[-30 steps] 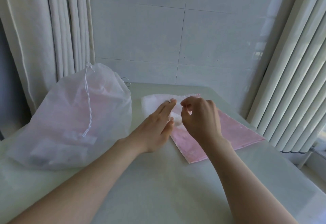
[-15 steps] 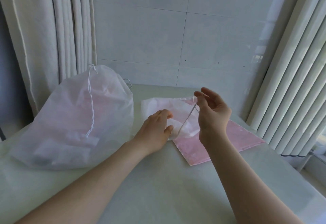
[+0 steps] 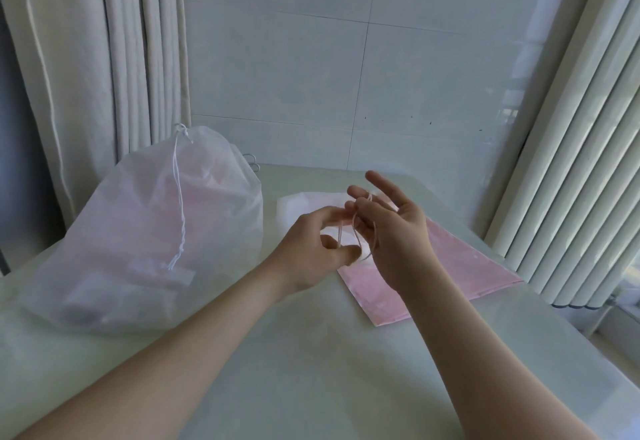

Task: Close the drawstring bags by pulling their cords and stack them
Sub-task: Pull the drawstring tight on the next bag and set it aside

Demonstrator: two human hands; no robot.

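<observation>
Light and limp by the look of it, the pink bag (image 3: 460,266) wants pulling by its thin cord (image 3: 354,232), which the right hand (image 3: 398,232) pinches high in its grip and the left hand (image 3: 311,249) pinches lower.

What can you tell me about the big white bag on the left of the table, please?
The big white bag is thin, translucent fabric, full and rounded, with pinkish and pale contents showing through. Its mouth is gathered shut on top, and its white cord hangs down the front. It rests on the table beside the curtain.
</observation>
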